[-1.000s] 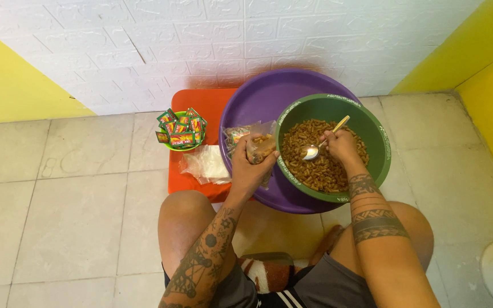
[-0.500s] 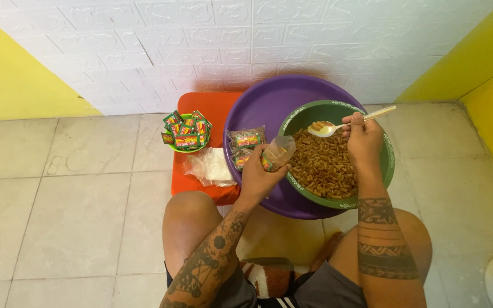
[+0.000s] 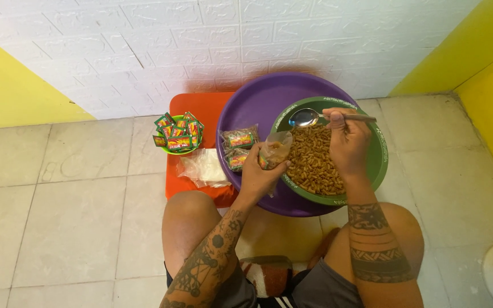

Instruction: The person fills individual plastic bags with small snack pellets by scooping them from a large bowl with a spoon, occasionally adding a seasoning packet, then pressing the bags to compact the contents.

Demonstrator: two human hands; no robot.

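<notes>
I am sitting on the tiled floor (image 3: 69, 222) with my knees apart, facing the white brick-pattern wall, so that the work lies between my legs within reach of both arms. My left hand (image 3: 259, 174) is closing around a small clear bag (image 3: 274, 152) part-filled with brown snack pieces, holding it upright with its mouth upward at the near rim of the green bowl (image 3: 379, 154), apparently so that anything spilling drops back into the bowl. My right hand (image 3: 342, 140) is gripping the handle of a metal spoon (image 3: 306, 117), held level over the bowl's far side, its scoop pointing left toward the bag; I cannot tell whether it is carrying anything. The green bowl is holding a heap of the same brown snack (image 3: 315, 162) and is resting inside a wider purple basin (image 3: 258, 108). Two filled, labelled packets (image 3: 239, 148) are lying in the basin just left of the bag. On the orange stool (image 3: 192, 108) beside the basin, a small green bowl of sachets (image 3: 178, 134) and a pile of empty clear bags (image 3: 203, 168) are sitting near my left hand
</notes>
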